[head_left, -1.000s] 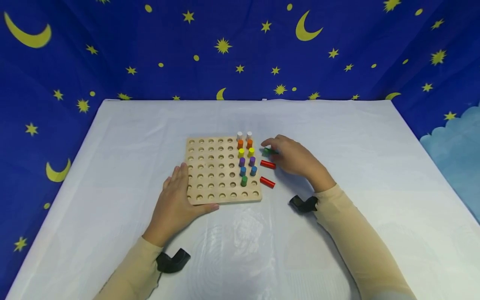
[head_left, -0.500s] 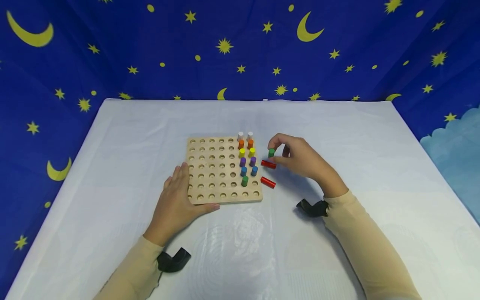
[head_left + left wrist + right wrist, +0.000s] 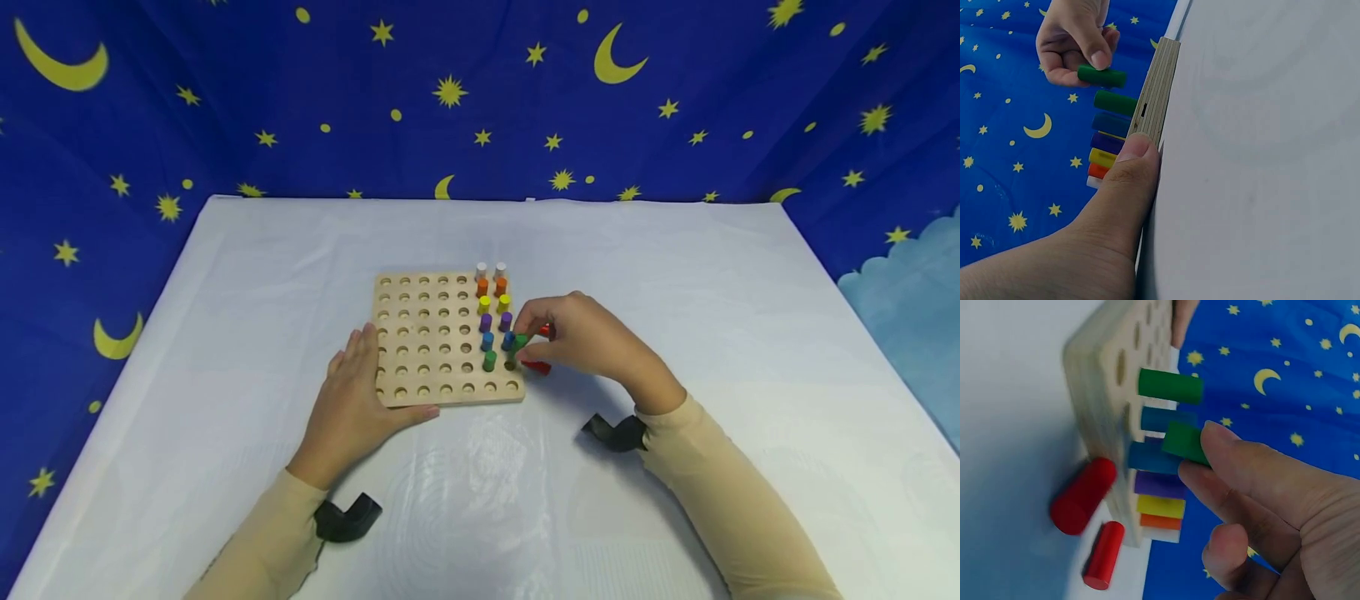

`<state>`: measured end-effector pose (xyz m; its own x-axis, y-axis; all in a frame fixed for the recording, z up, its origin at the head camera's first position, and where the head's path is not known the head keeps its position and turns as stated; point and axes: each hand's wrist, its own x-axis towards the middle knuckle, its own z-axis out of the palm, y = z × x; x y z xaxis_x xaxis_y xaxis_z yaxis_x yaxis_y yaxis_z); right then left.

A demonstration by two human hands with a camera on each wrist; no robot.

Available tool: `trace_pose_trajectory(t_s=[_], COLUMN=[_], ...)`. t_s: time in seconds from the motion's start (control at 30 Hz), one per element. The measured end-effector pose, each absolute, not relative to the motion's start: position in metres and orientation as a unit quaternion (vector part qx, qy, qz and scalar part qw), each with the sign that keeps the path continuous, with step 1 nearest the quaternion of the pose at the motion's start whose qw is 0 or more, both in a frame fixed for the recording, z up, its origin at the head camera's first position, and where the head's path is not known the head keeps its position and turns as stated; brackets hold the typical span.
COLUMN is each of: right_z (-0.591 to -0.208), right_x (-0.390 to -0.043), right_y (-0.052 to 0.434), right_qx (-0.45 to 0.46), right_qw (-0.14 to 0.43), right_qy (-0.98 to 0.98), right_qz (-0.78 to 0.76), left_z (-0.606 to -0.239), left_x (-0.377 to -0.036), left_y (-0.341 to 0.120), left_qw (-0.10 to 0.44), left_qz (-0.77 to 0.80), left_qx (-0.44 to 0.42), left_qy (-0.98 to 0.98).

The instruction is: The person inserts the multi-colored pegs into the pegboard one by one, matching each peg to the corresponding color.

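A wooden pegboard [image 3: 435, 381] lies on the table, its two right-hand columns holding upright pegs in pairs: white, orange, yellow, purple [image 3: 486, 323] and blue [image 3: 487, 342]. In front of the left blue peg stands a single green peg [image 3: 489, 361]. My left hand [image 3: 345, 408] rests against the board's left side with straight fingers, its thumb along the front edge. My right hand [image 3: 592, 337] pinches another green peg [image 3: 1184, 441] between thumb and index finger, over the board's right edge near the hole beside the standing green one. In the right wrist view that peg is clear of the board.
Two red pegs lie on the white table just right of the board, a nearer one [image 3: 1084, 495] and a farther one [image 3: 1104, 556]; the right hand partly covers both in the head view. A blue curtain [image 3: 480, 100] with moons and stars hangs behind the table.
The right hand has picked up the green peg from the table right of the board, turned it upright and brought it left and nearer, over the board's edge. The left hand stays put.
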<state>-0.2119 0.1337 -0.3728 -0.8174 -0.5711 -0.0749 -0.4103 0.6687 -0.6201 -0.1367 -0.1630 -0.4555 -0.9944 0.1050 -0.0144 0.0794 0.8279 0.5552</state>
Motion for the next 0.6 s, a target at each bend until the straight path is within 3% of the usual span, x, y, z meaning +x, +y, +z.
trace_pose_trajectory(t_s=[0.6], right_z=[-0.3809], right_x=[-0.2099], right_y=[0.1254], right_qx=[-0.319], right_qw=[0.128], right_qy=[0.906], right_qz=[-0.249], left_z=[-0.4548], left_x=[-0.1367], left_y=[-0.1637], left_qw=[0.021], left_qz=[0.291], left_qx=[0.052], left_qy=[0.955])
